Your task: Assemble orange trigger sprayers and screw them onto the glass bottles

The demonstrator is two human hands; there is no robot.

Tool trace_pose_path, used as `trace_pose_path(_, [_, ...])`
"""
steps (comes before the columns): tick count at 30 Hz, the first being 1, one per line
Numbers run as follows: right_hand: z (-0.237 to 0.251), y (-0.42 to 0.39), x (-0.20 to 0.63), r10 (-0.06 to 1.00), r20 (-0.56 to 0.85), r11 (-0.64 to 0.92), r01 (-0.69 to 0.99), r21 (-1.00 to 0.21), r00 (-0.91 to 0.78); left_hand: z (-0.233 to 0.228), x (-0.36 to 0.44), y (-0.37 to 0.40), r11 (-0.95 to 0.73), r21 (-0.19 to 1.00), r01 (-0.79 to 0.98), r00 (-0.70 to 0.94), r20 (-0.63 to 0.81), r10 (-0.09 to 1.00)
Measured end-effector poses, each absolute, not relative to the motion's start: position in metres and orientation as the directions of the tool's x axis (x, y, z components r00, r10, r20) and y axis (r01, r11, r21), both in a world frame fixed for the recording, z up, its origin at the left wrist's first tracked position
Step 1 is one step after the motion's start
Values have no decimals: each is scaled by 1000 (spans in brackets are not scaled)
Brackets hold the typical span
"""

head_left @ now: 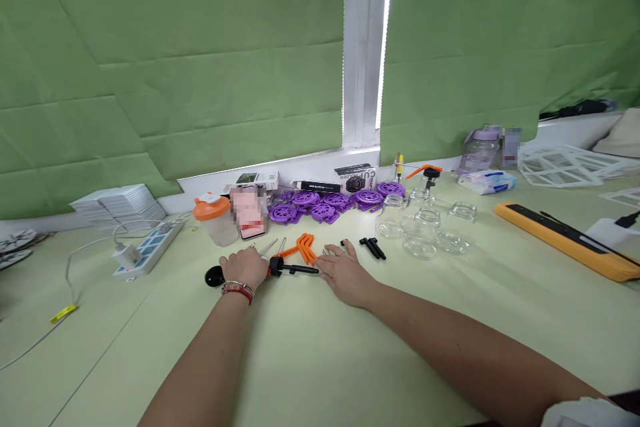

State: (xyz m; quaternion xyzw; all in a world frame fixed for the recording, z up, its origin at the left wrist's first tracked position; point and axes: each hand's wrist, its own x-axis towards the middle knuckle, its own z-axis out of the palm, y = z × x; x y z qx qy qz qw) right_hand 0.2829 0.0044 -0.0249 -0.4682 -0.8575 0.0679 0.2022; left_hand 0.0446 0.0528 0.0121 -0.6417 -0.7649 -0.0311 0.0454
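My left hand [245, 268] is closed over a piece with a black round end [215, 276] sticking out on its left. On the other side of the hand a black block [275, 266] and a thin black rod [300, 269] show; whether these are all one part is hidden. My right hand [349, 278] lies low over the table with its fingers apart, close to the rod's tip. Several bent orange plastic pieces [305, 248] lie between the hands. Short black pegs [373, 248] are right of my right hand. Thin metal rods [269, 246] lie beyond my left hand.
Purple wheel-like plastic parts [324, 212] are heaped behind. Clear glass-like domes [421, 240] stand at right, near a yellow-orange case [565, 240]. An orange-lidded cup [219, 223], a phone [249, 210] and a power strip [150, 250] are at left.
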Motion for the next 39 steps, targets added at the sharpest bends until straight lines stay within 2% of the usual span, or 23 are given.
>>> trace_pose_path(3, [-29,6,283,815,312,571,768,-289,-488,15,46,52,181,-22,983,-174,189,966])
trace_pose_path(7, [-31,7,284,806,323,580,769,-268,-495,25,52,46,176,-20,984,-154,396,905])
trace_pose_path(11, [-30,7,283,801,338,585,766,-266,-494,31,64,35,12,110,994,-65,497,865])
trace_pose_path(14, [-29,6,283,800,362,582,765,-276,-479,31,74,26,-102,161,982,24,429,903])
trace_pose_path(17, [-27,5,283,796,391,581,764,-281,-462,29,81,22,-175,114,978,138,276,951])
trace_pose_path(19, [-26,5,283,798,407,575,766,-289,-445,28,81,23,-181,81,980,159,224,962])
trace_pose_path(29, [-21,7,287,795,487,556,756,-347,-362,29,72,27,-27,72,997,13,186,982])
trace_pose_path(39, [-18,6,290,794,528,528,771,-355,-301,33,69,27,11,52,999,-20,171,985])
